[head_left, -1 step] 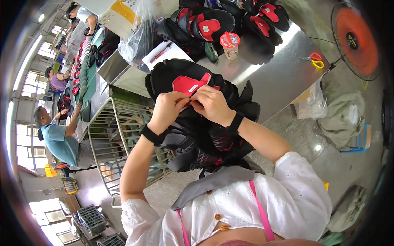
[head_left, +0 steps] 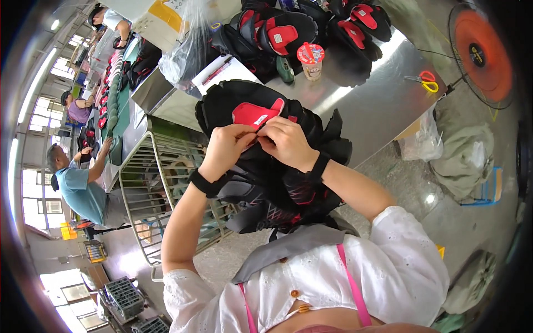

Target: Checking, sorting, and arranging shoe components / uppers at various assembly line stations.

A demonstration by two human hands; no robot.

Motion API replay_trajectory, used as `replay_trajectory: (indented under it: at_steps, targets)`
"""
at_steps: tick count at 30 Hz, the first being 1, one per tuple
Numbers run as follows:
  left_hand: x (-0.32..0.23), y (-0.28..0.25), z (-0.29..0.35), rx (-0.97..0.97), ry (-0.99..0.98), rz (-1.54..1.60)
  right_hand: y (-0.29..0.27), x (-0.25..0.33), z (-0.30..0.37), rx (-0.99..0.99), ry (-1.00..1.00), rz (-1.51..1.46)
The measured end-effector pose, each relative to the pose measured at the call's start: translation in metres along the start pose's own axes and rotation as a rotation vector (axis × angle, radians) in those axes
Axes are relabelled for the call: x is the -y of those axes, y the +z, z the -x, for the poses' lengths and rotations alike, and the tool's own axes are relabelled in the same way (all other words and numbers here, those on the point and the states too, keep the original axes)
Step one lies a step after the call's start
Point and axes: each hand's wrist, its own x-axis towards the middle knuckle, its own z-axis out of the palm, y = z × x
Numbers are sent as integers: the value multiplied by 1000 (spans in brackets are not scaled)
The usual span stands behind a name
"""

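A black shoe upper point(head_left: 214, 108) with a red lining point(head_left: 250, 112) and a small white label lies before me, on a pile of dark uppers point(head_left: 277, 191) over my lap. My left hand point(head_left: 226, 149) pinches the upper just below the label, thumb and forefinger together. Against it, fingertips nearly touching, my right hand point(head_left: 290, 143) pinches at the same spot. Whatever small part lies between the fingertips is hidden. Both wrists wear black bands.
On the metal table point(head_left: 361, 119) stand more black-and-red uppers point(head_left: 288, 36), a lidded cup point(head_left: 312, 69), scissors point(head_left: 426, 82) and a notepad with pen point(head_left: 222, 71). A metal rail cart point(head_left: 150, 194) is at left, a fan point(head_left: 480, 55) at right. Co-workers sit along a line point(head_left: 80, 186).
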Motion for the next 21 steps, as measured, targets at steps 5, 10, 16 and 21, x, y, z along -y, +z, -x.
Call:
replay_trajectory:
  at_steps: [5, 10, 16, 21]
  targets:
    - [8, 9, 5, -44, 100, -72, 0, -6, 3, 26, 63, -66]
    - [3, 13, 11, -91, -45, 93, -7, -7, 4, 103, 139, -142]
    - [4, 12, 9, -35, 86, 53, -7, -11, 3, 70, 185, -273]
    - [8, 9, 5, -6, 213, -23, -9, -16, 3, 144, 73, -229]
